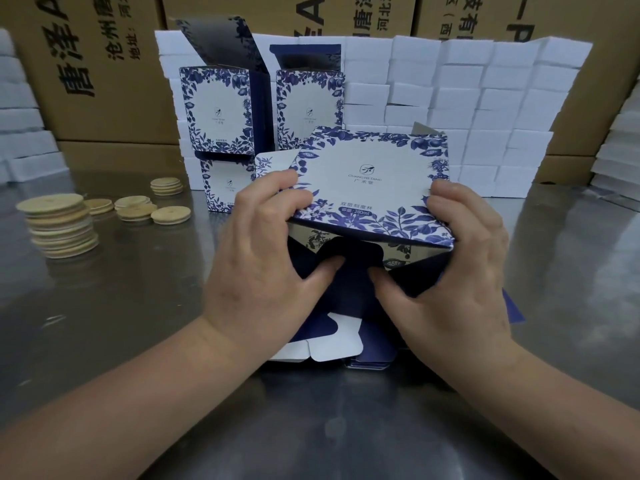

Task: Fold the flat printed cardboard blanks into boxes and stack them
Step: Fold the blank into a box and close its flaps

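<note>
I see flat blanks (334, 344) on the steel table (138, 306), just under the half-folded box (370, 178). The left hand (266, 265) and right hand (446, 271) grip the box by its sides. Left of the box lie wooden discs (62, 223). Behind it stand finished boxes (216, 109), then white blocks (485, 98).

soft, even indoor light falls from above, moderately bright with a cool cast. the steel bench (114, 306) gives back dull, smeary reflections: a pale sheen at near centre and mirrored ghosts under the wooden discs (59, 220) on the left. shadows are faint and soft-edged, deepest in the hollow under the printed box (367, 181). its lettering is crisp at centre. toward the edges the wide lens bows the brown cartons (114, 98) and softens the white blocks (20, 116) at far left and far right.
</note>
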Demonstrator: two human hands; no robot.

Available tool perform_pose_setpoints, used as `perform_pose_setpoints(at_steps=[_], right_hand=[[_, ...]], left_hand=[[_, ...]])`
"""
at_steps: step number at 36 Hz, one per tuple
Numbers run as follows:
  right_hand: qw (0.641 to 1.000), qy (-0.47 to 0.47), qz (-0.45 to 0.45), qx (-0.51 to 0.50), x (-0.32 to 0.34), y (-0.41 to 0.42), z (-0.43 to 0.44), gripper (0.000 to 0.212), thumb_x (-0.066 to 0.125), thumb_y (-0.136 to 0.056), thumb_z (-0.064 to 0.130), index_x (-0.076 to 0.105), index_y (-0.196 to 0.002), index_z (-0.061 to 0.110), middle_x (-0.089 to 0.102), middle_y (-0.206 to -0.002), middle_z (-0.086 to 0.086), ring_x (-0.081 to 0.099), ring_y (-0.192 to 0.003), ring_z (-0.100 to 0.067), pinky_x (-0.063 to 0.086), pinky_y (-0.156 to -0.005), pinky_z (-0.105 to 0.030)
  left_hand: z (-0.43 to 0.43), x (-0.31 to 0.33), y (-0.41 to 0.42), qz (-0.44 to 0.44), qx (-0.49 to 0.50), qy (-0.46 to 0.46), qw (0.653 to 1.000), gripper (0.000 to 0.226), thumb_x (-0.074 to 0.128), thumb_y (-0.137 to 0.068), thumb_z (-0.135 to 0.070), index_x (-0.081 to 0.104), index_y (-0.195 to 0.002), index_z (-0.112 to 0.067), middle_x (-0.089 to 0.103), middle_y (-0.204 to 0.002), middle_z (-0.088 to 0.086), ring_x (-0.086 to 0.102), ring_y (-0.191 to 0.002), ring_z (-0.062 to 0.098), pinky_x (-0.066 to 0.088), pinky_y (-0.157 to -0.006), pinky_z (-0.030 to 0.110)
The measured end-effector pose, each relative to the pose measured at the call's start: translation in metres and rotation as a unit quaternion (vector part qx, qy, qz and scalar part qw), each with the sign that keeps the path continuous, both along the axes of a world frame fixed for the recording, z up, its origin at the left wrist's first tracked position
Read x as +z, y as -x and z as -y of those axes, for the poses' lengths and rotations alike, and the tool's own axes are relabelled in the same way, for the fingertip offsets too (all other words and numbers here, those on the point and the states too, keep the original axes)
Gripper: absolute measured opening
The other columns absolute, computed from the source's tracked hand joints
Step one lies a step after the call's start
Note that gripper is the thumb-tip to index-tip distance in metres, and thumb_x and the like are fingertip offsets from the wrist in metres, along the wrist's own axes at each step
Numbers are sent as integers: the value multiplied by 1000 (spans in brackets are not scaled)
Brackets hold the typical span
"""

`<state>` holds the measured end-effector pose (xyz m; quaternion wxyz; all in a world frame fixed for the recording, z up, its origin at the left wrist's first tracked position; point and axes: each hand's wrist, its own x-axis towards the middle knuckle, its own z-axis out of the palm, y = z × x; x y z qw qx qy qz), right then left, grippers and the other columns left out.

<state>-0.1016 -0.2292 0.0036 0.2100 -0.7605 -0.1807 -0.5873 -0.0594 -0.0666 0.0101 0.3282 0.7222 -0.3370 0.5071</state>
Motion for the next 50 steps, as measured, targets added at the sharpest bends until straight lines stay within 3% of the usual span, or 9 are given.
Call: perform_pose_setpoints(at_steps=[19,27,30,33,35,37,40,45,50], right_hand=[[1000,-2,23,-7,-1,-1,1,62,74,-67,1,37,-115,12,36,-124,-9,39,-118,-28,32,-105,-37],[1000,-4,-23,-11,-1,0,2,72,73,-70,13,30,-128,10,34,-136,-8,32,-128,-26,26,-112,-35],[994,-36,-103,0,-1,1,5,94,69,-73,30,13,-144,5,21,-148,-4,21,-137,-20,14,-115,-19],[977,-96,-187,44,1,2,7,103,56,-71,49,-3,-150,18,12,-151,17,19,-140,-2,18,-108,-7],[966,-128,-214,65,-1,2,9,102,54,-67,55,-1,-150,29,18,-145,31,26,-133,10,26,-100,-2],[964,-125,-223,77,-3,1,13,99,54,-68,56,6,-150,28,27,-149,20,29,-135,4,33,-106,-18],[964,-109,-222,96,-3,0,15,89,50,-74,51,20,-148,13,34,-149,2,34,-137,-15,35,-108,-39],[972,-104,-177,115,0,1,20,61,32,-85,41,39,-137,10,44,-126,8,41,-116,3,34,-92,-10],[981,-88,-120,126,4,4,28,50,25,-95,35,42,-131,5,43,-117,15,39,-105,17,29,-87,-2]], left_hand=[[2,1,0,-9,-3,-1,1000,54,70,-71,-20,36,-113,-18,48,-122,24,40,-118,23,39,-100,36],[1,-4,-2,-14,-18,-5,1000,65,66,-76,-20,29,-129,-11,34,-134,13,35,-129,25,29,-112,31],[-1,-7,0,-96,-43,7,994,86,64,-76,-34,10,-140,-17,23,-145,-4,28,-135,4,29,-110,19],[-9,-6,0,-152,-53,5,987,88,53,-75,-46,-3,-141,-30,20,-135,-28,24,-123,-22,24,-98,1],[-15,-5,-2,-181,-35,-1,983,86,50,-70,-54,0,-139,-38,25,-126,-38,31,-118,-17,30,-94,8],[-17,-5,-2,-206,-30,-16,978,90,48,-67,-57,6,-144,-38,26,-123,-42,36,-118,-10,33,-96,20],[-18,-4,-2,-214,-28,-38,976,89,43,-70,-56,20,-148,-22,31,-122,-40,37,-113,-13,30,-93,5],[-18,-2,0,-218,-25,-46,975,74,46,-70,-55,38,-139,-30,42,-108,-38,40,-97,-25,31,-78,-3],[-17,1,0,-144,15,-51,988,71,70,-71,-29,44,-134,-9,48,-124,-9,40,-105,-9,24,-89,-5]])
